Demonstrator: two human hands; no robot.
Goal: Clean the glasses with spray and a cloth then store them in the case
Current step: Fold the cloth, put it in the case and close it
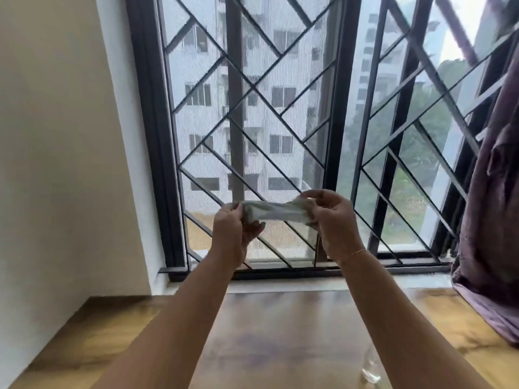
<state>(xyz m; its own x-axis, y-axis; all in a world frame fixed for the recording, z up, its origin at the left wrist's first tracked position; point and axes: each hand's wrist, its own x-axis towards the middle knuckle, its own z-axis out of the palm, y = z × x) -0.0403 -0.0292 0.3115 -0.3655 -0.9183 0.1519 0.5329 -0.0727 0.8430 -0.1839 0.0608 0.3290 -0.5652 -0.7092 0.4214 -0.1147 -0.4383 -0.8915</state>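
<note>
Daylight comes through a tall window whose dark metal grille [254, 85] of crossing diagonal bars fills the view from 10 o'clock round to 2 o'clock. A pale apartment block [280, 96] and some green trees show beyond it. At 9 o'clock stands a plain cream wall [56, 136], and at 3 o'clock a purple curtain [494, 192] hangs down and bunches on the sill.

Across 6 o'clock lies a glossy wooden surface [266, 332], darker in its middle strip. Both bare forearms reach up over it from the bottom edge.

The hands are raised in front of the lower window panes, just below the centre. Between them is the cloth [276, 213], a pale, crumpled strip pulled out roughly level. The left hand [233, 231] pinches its 9 o'clock end with curled fingers. The right hand [334, 220], with a thin bracelet [358, 251] at the wrist, grips its 3 o'clock end with the fingers folded over it.

At 5 o'clock, low on the wooden surface, sits a small clear object [370, 376], too blurred to identify.
</note>
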